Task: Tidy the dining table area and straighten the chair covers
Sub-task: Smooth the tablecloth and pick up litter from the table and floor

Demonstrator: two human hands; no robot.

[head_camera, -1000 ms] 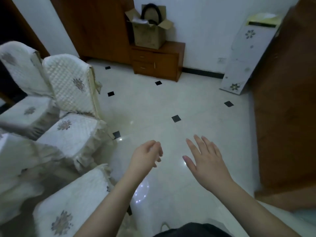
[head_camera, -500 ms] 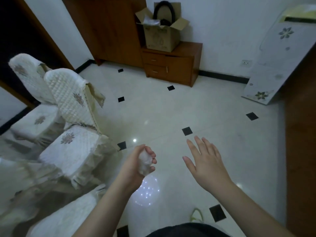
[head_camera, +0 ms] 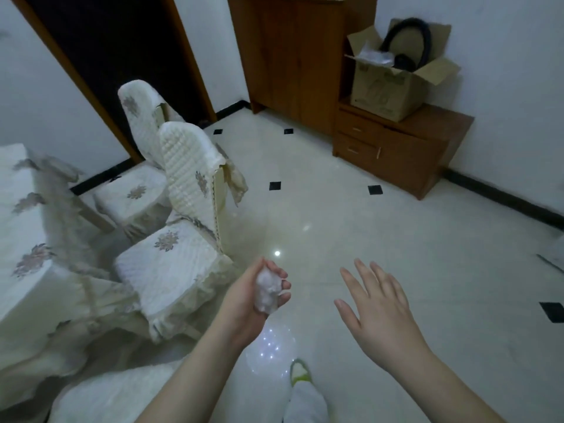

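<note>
My left hand (head_camera: 244, 303) is closed around a crumpled white tissue wad (head_camera: 268, 290), held over the floor just right of the nearest covered chair (head_camera: 171, 264). My right hand (head_camera: 378, 309) hovers open, palm down, fingers spread, holding nothing. The chair's quilted cream back cover (head_camera: 189, 178) has a loose flap hanging at its right edge. A second covered chair (head_camera: 134, 190) stands behind it. The dining table (head_camera: 21, 239), under a floral cream cloth, fills the left edge. Another covered seat (head_camera: 113, 395) shows at the bottom left.
A wooden low cabinet (head_camera: 399, 148) holds an open cardboard box (head_camera: 387, 87) at the back right, beside a tall wooden cupboard (head_camera: 287, 59). A dark doorway (head_camera: 122, 50) lies behind the chairs. The glossy tiled floor (head_camera: 366, 239) stretches ahead. My slipper (head_camera: 300, 374) shows below.
The view has swung left, bringing the table and doorway into sight. My left hand turned so the tissue wad shows in its grip. My right hand stays open.
</note>
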